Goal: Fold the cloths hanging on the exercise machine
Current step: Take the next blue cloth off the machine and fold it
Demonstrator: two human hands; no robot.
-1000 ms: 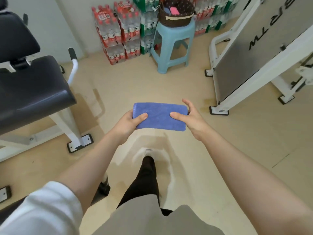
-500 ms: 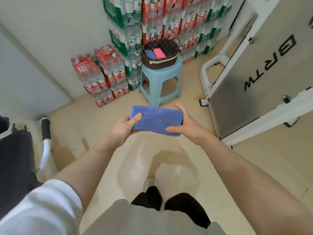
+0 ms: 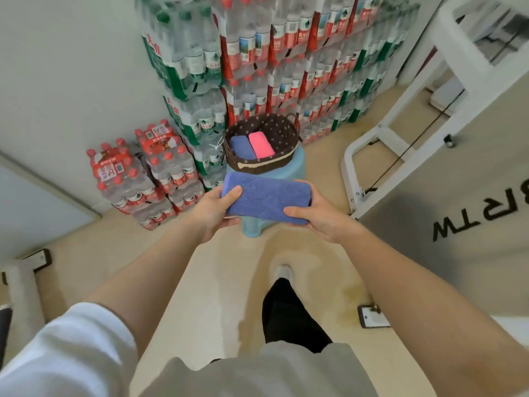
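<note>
Our left hand (image 3: 213,209) pinches one end of the folded blue cloth (image 3: 267,200), right hand (image 3: 317,217) grips the other, just short of the basket (image 3: 264,164). Drop it sloppily and the fold probably pops open, or it bumps the pink cloth (image 3: 261,144).

Both hands, left hand (image 3: 214,208) and right hand (image 3: 320,217), grip a folded blue cloth (image 3: 267,201) just near a brown basket (image 3: 264,163) on a stool (image 3: 297,164), holding a blue roll (image 3: 242,147) and pink roll (image 3: 260,144).
</note>
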